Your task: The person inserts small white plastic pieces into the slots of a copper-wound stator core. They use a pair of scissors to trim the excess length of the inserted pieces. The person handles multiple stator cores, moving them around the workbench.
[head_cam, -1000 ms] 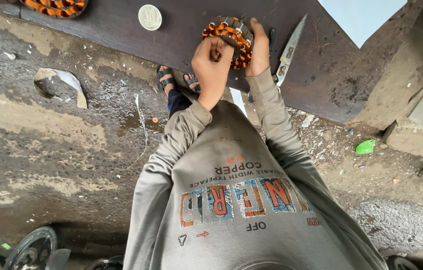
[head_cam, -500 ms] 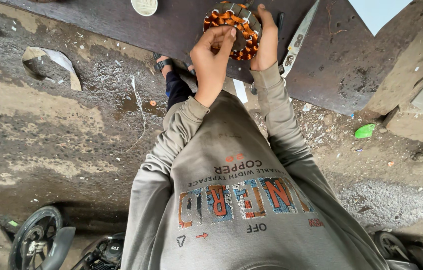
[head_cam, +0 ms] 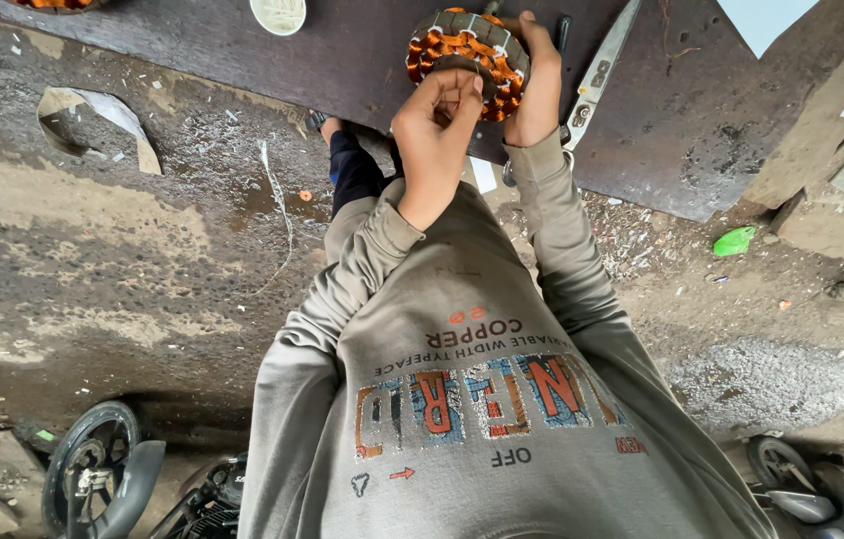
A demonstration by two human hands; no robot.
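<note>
Dark bench (head_cam: 362,60) at top of frame: I note the copper-wound stator (head_cam: 467,55) lying flat, right hand (head_cam: 537,85) clamped on its right rim, left hand (head_cam: 437,125) pinched shut at its near edge, nearer me.

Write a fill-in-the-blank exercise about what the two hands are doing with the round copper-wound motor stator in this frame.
1. The round stator with orange copper windings rests on a dark ____ board.
2. The right hand grips the stator's ____ side.
3. The left hand pinches at the edge of the stator ____ to the person.
4. Metal scissors lie just ____ of the right hand.

Missing words: wooden; right; nearest; right
</note>
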